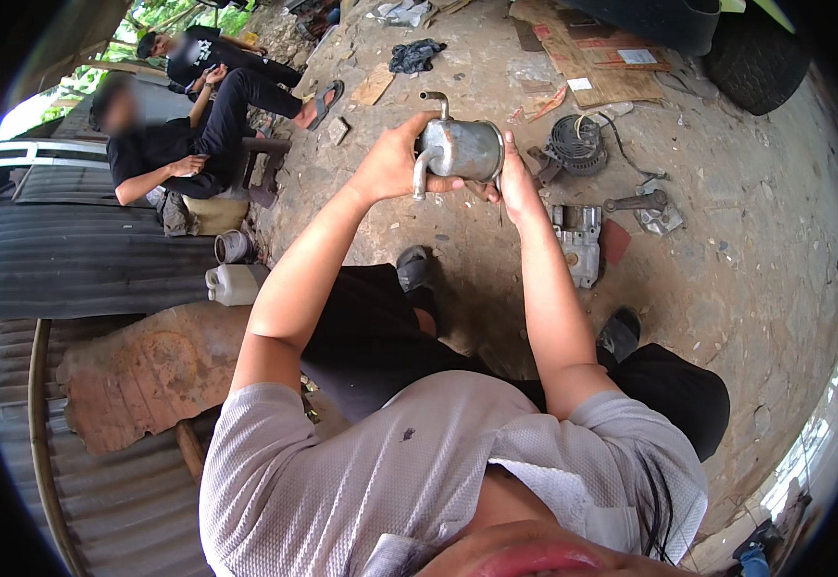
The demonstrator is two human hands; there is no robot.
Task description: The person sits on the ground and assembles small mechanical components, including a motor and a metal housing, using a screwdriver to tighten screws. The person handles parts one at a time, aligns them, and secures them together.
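Observation:
Out in front of me, both hands hold a grey metal canister (469, 152) above the dirt floor. It is a cylinder with two bent pipes, one rising at its far side and one curving down at its left. My left hand (392, 165) is wrapped round its left side, with fingertips showing beneath. My right hand (519, 183) presses against its right end, the thumb up along the rim. Just right of the hands on the ground sit a round finned alternator-like part (574, 145) with a cable, and a cast metal housing (578, 252).
A connecting rod (636, 201) lies on clear plastic beside the housing. Flattened cardboard (592, 58) and a black tyre (757, 60) are at the far right. Two people (164, 144) sit at the left, near corrugated sheets (82, 250) and a white jug (236, 285).

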